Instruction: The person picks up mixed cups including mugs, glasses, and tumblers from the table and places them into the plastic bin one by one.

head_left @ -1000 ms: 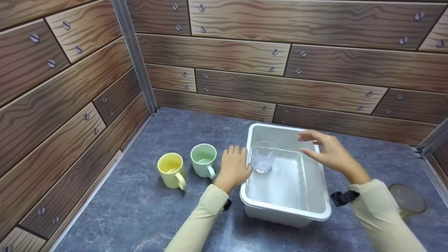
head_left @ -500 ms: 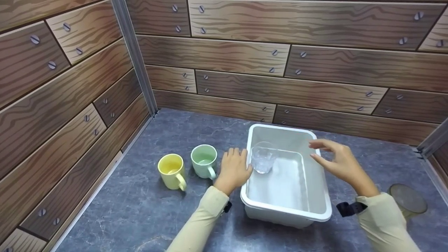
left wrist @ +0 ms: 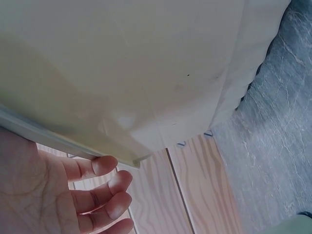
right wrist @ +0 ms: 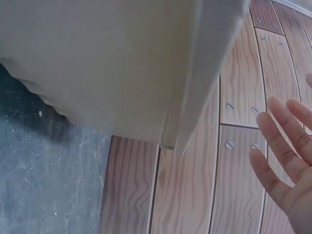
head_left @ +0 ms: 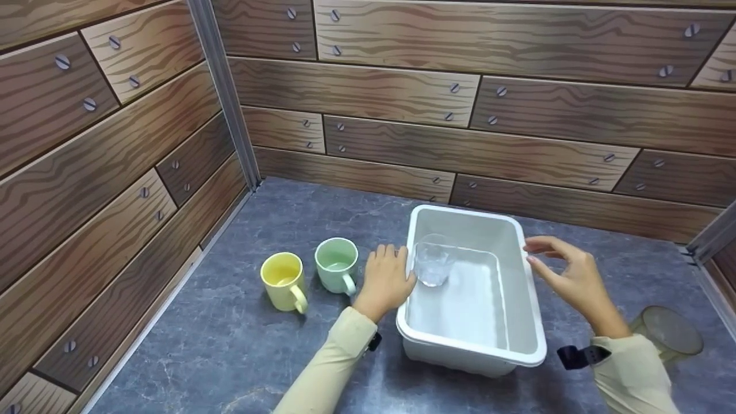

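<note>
A light grey plastic tub [head_left: 468, 313] stands on the table with a clear cup [head_left: 433, 265] inside, towards its left wall. At the tub's left rim lies my left hand [head_left: 384, 282]; in the left wrist view this hand [left wrist: 73, 195] has loosely bent fingers just under the lip. My right hand [head_left: 569, 279] hovers by the right rim, thumb and fingers spread apart. The right wrist view shows that hand [right wrist: 292, 161] with relaxed fingers, apart from the tub's side [right wrist: 107, 63]. Neither hand encloses anything.
Left of the tub stand a green mug [head_left: 336, 267] and a yellow mug [head_left: 283, 283], handles towards me. A brownish see-through container [head_left: 670, 333] is at the right, partly behind the right sleeve. Wood-patterned walls [head_left: 356, 98] enclose the back and left of the dark table [head_left: 224, 345].
My right hand has moved from over the tub's inside out to the right and slightly nearer, ending by the right rim. My left hand, the cup and the mugs have stayed put.
</note>
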